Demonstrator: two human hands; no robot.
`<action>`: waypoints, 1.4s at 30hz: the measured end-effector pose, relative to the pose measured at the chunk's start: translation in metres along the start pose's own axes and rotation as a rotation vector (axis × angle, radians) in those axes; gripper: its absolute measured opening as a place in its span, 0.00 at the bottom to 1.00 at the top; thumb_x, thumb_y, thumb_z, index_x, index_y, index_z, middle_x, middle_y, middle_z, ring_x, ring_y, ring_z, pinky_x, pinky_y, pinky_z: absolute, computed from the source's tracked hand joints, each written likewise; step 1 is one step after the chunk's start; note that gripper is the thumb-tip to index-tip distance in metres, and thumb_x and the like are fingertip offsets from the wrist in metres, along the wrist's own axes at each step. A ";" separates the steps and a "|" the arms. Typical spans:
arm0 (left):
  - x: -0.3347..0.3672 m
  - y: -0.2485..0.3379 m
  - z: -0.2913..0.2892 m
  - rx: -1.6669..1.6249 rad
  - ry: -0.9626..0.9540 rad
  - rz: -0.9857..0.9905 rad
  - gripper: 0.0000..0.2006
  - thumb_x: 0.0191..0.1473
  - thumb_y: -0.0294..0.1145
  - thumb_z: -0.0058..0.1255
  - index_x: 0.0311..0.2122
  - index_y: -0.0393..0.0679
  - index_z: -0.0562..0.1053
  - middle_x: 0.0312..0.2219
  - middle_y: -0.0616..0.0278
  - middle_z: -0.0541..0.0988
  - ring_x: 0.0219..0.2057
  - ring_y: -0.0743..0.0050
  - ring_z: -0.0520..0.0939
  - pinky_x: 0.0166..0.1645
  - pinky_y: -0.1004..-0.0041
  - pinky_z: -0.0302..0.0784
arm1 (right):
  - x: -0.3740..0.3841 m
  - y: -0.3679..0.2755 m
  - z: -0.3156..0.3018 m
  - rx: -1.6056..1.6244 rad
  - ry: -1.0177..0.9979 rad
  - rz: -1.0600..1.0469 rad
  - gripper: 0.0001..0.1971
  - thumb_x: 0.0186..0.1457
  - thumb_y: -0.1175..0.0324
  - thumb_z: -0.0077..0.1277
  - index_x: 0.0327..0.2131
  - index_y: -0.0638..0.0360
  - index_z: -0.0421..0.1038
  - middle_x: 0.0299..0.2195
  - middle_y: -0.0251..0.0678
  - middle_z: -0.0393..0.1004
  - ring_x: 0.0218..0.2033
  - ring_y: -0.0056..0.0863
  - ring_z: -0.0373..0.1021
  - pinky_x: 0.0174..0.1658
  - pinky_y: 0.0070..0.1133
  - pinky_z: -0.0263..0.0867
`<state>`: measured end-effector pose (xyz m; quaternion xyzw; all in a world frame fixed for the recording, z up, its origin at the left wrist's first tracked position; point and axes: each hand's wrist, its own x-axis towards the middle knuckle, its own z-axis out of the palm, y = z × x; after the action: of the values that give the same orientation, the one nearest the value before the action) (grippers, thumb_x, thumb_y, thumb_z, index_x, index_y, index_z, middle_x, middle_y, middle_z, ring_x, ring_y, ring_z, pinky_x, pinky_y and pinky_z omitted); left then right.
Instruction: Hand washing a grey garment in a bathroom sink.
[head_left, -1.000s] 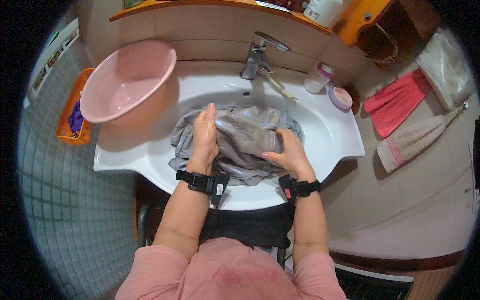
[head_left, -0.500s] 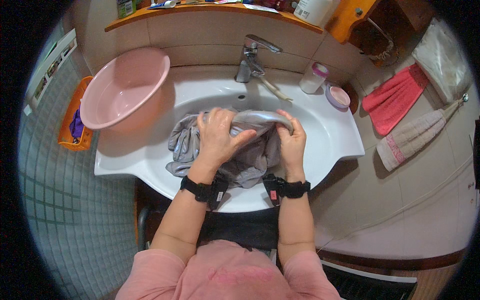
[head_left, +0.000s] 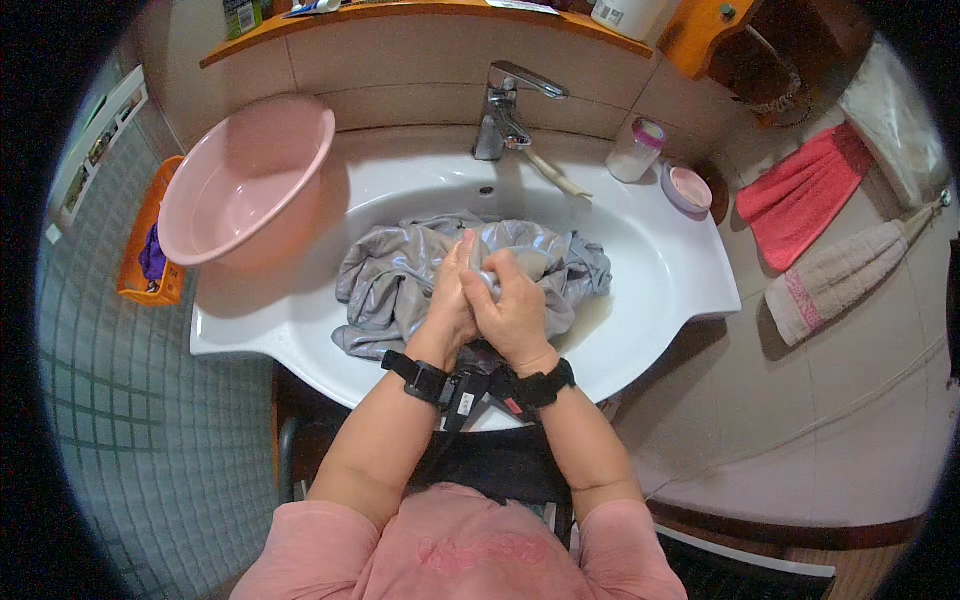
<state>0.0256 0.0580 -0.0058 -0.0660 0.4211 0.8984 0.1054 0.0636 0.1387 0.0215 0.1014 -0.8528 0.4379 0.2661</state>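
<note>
- on the left end of the white sink (head_left: 660, 275): a smooth, round-mouthed pink plastic basin (head_left: 240, 205).
- in the sink's bowl: grey cloth (head_left: 385, 285), wet-looking, with a silvery sheen, heaped in soft folds.
- over the sink's middle: the left hand (head_left: 453, 303), fingers nearly straight and close together, no firm grip showing.
- touching it, also over the sink: the right hand (head_left: 513, 310), fingers curled, a bit of cloth seemingly caught between the hands; how tightly cannot be told.
- to work this well, i'd judge: take small folds, press evenly between the palms, and let the sink carry the loose bulk, since wet fabric probably slips and drags.
- on the sink's right end: a see-through jar (head_left: 634, 157) with a purple lid.
- beyond the sink's right side: a fuzzy red towel (head_left: 805, 195), hanging.
</note>
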 end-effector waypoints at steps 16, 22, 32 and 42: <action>0.001 -0.012 -0.019 -0.060 -0.254 -0.027 0.17 0.55 0.43 0.41 0.41 0.40 0.68 0.35 0.62 0.72 0.37 0.75 0.70 0.42 0.72 0.66 | 0.005 0.003 0.004 -0.341 -0.216 0.011 0.14 0.55 0.59 0.35 0.36 0.56 0.67 0.24 0.49 0.71 0.23 0.50 0.67 0.25 0.39 0.62; -0.002 -0.012 -0.013 0.074 -0.032 -0.049 0.19 0.54 0.45 0.42 0.41 0.40 0.68 0.36 0.62 0.71 0.37 0.73 0.70 0.42 0.71 0.65 | 0.017 0.026 0.008 -0.367 -0.122 0.233 0.15 0.56 0.58 0.33 0.28 0.59 0.64 0.22 0.53 0.68 0.26 0.54 0.65 0.28 0.42 0.58; -0.018 0.013 0.008 -0.096 -0.071 -0.142 0.14 0.55 0.43 0.42 0.36 0.42 0.69 0.28 0.67 0.72 0.30 0.79 0.70 0.34 0.78 0.66 | 0.025 0.038 0.003 -0.428 -0.106 0.115 0.15 0.55 0.58 0.36 0.28 0.59 0.64 0.22 0.48 0.70 0.24 0.51 0.67 0.29 0.38 0.62; -0.017 0.052 0.001 0.060 -0.231 0.324 0.09 0.54 0.37 0.46 0.29 0.44 0.68 0.21 0.75 0.69 0.24 0.89 0.67 0.30 0.85 0.63 | 0.008 0.062 -0.093 -0.243 -0.475 0.079 0.34 0.39 0.62 0.60 0.49 0.58 0.56 0.44 0.44 0.64 0.45 0.38 0.62 0.48 0.27 0.57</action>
<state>0.0292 0.0242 0.0367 0.1091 0.4381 0.8922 0.0090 0.0660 0.2505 0.0273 0.1353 -0.9408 0.3064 0.0513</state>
